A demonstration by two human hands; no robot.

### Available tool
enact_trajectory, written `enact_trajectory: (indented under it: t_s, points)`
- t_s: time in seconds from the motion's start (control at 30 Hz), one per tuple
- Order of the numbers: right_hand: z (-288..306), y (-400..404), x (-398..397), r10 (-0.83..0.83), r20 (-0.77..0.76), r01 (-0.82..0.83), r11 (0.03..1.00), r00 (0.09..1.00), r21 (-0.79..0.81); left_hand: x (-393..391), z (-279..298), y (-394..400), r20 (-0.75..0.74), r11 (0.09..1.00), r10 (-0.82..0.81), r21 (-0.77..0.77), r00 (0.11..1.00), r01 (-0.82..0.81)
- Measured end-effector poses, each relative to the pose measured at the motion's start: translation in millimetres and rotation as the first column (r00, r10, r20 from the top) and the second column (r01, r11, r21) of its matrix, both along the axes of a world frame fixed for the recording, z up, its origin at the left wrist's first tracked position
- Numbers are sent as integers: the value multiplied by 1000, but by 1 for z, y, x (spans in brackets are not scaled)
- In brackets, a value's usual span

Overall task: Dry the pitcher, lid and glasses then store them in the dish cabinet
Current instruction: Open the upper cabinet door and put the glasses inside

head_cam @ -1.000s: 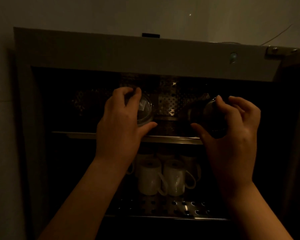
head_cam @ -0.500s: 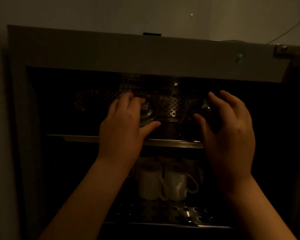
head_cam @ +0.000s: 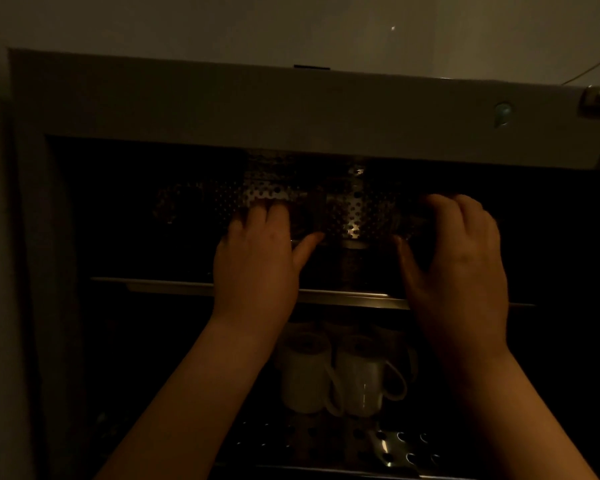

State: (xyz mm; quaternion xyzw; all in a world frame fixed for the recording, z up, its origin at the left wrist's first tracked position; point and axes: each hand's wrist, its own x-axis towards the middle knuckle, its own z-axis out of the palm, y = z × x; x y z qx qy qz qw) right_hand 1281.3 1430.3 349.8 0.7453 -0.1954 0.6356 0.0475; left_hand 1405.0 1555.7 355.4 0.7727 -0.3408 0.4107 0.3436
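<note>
1. Perforated metal is glinting at the back of the dish cabinet (head_cam: 187, 109) — both hands are reaching onto its upper shelf (head_cam: 343, 296).
2. Left hand (head_cam: 257, 258) and right hand (head_cam: 458, 265) are curling over dim glasses; I cannot tell whether either grip is closed.
3. White mugs (head_cam: 333, 375) are standing on the lower rack.

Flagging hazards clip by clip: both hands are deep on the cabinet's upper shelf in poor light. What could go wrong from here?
1. The cabinet interior is very dark, and whatever the left hand and right hand hold is barely visible, so it might be set down off-balance.
2. On withdrawal, a wrist could clip the shelf edge.
3. Anything slipping off could hit the white mugs below.
</note>
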Motion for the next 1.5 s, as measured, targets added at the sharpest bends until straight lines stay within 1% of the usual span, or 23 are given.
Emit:
enact_trajectory:
  t_s: [0.13, 0.23, 0.37, 0.47, 0.53, 0.6, 0.67, 0.73, 0.8, 0.97, 1.07, 1.23, 1.33, 1.5]
  points:
    - [4, -8, 3, -99, -115, 106, 993, 988, 58, 0, 2, -3, -12, 999, 22, 45, 1000, -21]
    - [6, -11, 3, -114, -159, 132, 985, 981, 107, 1, 3, -3, -57, 997, 22, 69, 998, -18]
    - [5, -10, 4, -99, -172, 121, 986, 980, 119, 0, 5, -2, -101, 992, 18, 123, 995, -6]
    - [-6, -6, 0, -42, -145, 60, 991, 989, 120, -3, 3, 3, -122, 989, 8, 148, 993, 10]
    - [-22, 1, -6, 0, -71, 9, 991, 997, 132, -9, -9, 10, -92, 988, 7, 153, 996, 7]
    - [-39, 8, -9, -12, -32, 15, 994, 999, 108, -22, -27, 14, -20, 992, 3, 126, 1000, -1]
    - [-52, 12, -9, -43, -58, 47, 997, 997, 59, -33, -44, 13, 60, 988, 25, 148, 998, -34]
    - [-58, 13, -8, -76, -116, 81, 996, 990, 43, -38, -55, 9, 104, 972, 73, 213, 992, -94]
    - [-59, 14, -8, -99, -172, 108, 993, 980, 44, -38, -61, 8, 116, 960, 90, 256, 989, -117]
    - [-56, 16, -11, -154, -275, 171, 985, 949, 38, -36, -59, 9, 72, 965, 49, 255, 996, -65]
    - [-55, 15, -12, -166, -309, 185, 982, 937, 32, -36, -57, 10, 61, 966, 44, 251, 997, -58]
    - [-57, 15, -13, -173, -347, 198, 979, 922, 38, -35, -61, 9, 90, 969, 41, 239, 995, -62]
    - [-63, 14, -17, -140, -347, 159, 987, 927, 25, -34, -69, 8, 138, 972, 46, 221, 989, -76]
    - [-81, 17, -25, 6, -301, 15, 998, 954, 69, -45, -90, 8, 165, 973, 14, 225, 986, -51]
